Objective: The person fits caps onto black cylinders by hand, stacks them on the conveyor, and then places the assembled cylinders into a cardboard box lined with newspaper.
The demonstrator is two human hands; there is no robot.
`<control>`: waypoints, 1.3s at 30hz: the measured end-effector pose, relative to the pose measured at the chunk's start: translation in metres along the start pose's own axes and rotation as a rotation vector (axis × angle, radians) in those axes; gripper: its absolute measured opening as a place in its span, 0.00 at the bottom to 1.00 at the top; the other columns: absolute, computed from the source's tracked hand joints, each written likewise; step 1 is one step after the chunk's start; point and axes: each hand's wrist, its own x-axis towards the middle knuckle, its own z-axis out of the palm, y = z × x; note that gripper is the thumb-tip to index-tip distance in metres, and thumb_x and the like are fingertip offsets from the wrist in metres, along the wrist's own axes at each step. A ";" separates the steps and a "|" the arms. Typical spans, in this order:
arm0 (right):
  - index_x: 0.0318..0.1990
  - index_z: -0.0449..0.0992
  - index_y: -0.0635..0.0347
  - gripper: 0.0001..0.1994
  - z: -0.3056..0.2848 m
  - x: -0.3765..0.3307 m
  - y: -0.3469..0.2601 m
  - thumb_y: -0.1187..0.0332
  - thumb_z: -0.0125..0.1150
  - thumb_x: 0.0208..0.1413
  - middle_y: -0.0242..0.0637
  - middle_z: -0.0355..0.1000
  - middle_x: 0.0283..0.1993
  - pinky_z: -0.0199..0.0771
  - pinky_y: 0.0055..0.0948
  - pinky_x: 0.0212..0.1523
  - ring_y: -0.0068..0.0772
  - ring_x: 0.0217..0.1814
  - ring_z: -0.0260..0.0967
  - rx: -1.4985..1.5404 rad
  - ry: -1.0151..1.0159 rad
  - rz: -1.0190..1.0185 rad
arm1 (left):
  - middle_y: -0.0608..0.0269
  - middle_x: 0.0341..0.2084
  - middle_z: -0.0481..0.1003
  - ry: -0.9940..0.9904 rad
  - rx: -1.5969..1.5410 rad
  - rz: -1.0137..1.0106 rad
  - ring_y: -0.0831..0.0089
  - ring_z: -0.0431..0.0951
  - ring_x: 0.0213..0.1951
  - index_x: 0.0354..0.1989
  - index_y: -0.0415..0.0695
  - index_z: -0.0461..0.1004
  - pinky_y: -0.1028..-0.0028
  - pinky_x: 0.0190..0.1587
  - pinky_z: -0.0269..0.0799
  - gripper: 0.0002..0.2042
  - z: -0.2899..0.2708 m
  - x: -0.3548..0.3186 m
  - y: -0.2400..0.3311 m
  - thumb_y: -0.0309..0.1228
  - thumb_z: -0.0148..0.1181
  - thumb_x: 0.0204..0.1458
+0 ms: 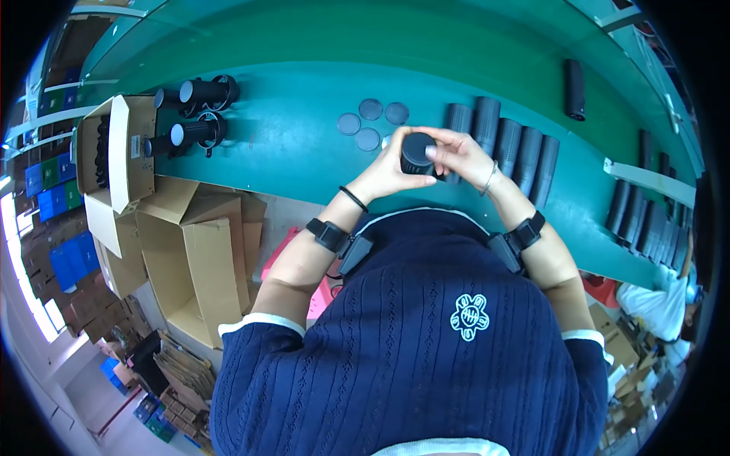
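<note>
In front of my chest, near the table's front edge, my left hand (385, 175) is wrapped round a black tube (414, 154), whose round dark end faces up. My right hand (466, 157) grips the same tube from the other side, its thumb lying on the rim of that end. The tube's lower part is hidden by my fingers. Just beyond my left hand, several flat dark round caps (367, 139) lie on the green table (293, 129). Close to my right hand, several black ribbed tubes (508, 143) lie side by side.
At the table's left stand black scope-like pieces (201, 95) with pale round ends and ring mounts. Open cardboard boxes (171, 251) are at the table's left front. A lone black tube (574, 90) lies at the far right, and more tubes (646, 224) line the right side, near another person (658, 308).
</note>
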 end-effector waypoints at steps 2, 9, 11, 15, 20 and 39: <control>0.60 0.66 0.53 0.36 0.003 -0.012 -0.005 0.61 0.74 0.39 0.32 0.60 0.41 0.64 0.23 0.38 0.25 0.42 0.59 -0.426 0.038 -0.189 | 0.55 0.48 0.68 -0.024 0.093 -0.014 0.69 0.69 0.53 0.56 0.40 0.58 0.70 0.53 0.66 0.35 -0.003 0.003 0.005 0.32 0.71 0.40; 0.53 0.69 0.62 0.33 0.016 -0.014 -0.003 0.68 0.73 0.34 0.43 0.67 0.43 0.69 0.35 0.46 0.41 0.45 0.66 -0.586 0.165 -0.409 | 0.51 0.49 0.67 -0.014 0.243 0.054 0.60 0.70 0.52 0.57 0.41 0.59 0.67 0.53 0.66 0.34 0.001 -0.005 0.005 0.30 0.68 0.40; 0.53 0.69 0.61 0.33 0.019 -0.014 -0.004 0.68 0.73 0.34 0.42 0.68 0.41 0.69 0.33 0.46 0.40 0.44 0.67 -0.583 0.185 -0.395 | 0.51 0.49 0.67 -0.002 0.221 0.035 0.59 0.70 0.52 0.57 0.40 0.59 0.66 0.52 0.66 0.33 0.001 -0.005 0.004 0.30 0.68 0.40; 0.53 0.70 0.60 0.33 0.024 -0.019 0.001 0.70 0.74 0.33 0.39 0.67 0.39 0.69 0.29 0.43 0.34 0.43 0.68 -0.498 0.223 -0.269 | 0.50 0.47 0.69 -0.006 0.294 0.082 0.57 0.71 0.51 0.55 0.40 0.59 0.64 0.51 0.67 0.34 0.000 -0.004 0.002 0.30 0.69 0.39; 0.53 0.70 0.59 0.33 0.018 -0.016 0.000 0.70 0.74 0.34 0.36 0.65 0.42 0.71 0.27 0.43 0.31 0.44 0.67 -0.408 0.216 -0.319 | 0.49 0.47 0.68 0.076 0.249 0.172 0.52 0.69 0.52 0.54 0.40 0.59 0.62 0.53 0.65 0.34 -0.001 -0.001 -0.002 0.32 0.70 0.38; 0.61 0.65 0.52 0.27 0.012 -0.008 0.002 0.76 0.56 0.51 0.35 0.61 0.53 0.61 0.30 0.59 0.31 0.60 0.58 -0.111 0.029 -0.172 | 0.55 0.54 0.61 0.009 -0.187 -0.144 0.70 0.62 0.56 0.65 0.42 0.47 0.71 0.57 0.60 0.29 0.004 -0.014 0.010 0.30 0.48 0.55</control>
